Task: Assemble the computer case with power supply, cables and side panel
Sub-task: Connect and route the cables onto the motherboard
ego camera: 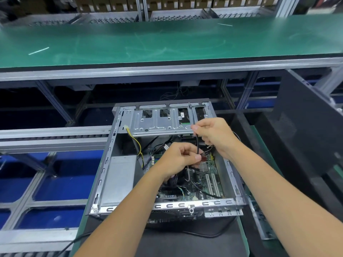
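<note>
While both forearms reach in from the lower edge of the view, the left hand (178, 158) hangs over the middle of the open computer case (167, 160), its fingers curled and its thumb pressed against a thin black cable (197, 145) that it pinches just above the motherboard (206, 175). Higher and just to the right, the right hand (213, 132) has its fingers folded in too, pinching the same cable near its upper end, so the short black length runs nearly upright between the two hands. Both wrists are bent slightly inward, and the hands are close together but not touching.

On its side on a dark mat, the case has its open face up. The grey power supply (120, 179) sits in its left compartment, with yellow and black wires (137, 145) looping from it toward the silver drive cage (161, 119) at the far end. A small white label shows through a cage opening, but its print is too small to read. A dark side panel (311, 130) leans tilted at the right, apart from the case. A green workbench (167, 39) stretches across beyond.
</note>
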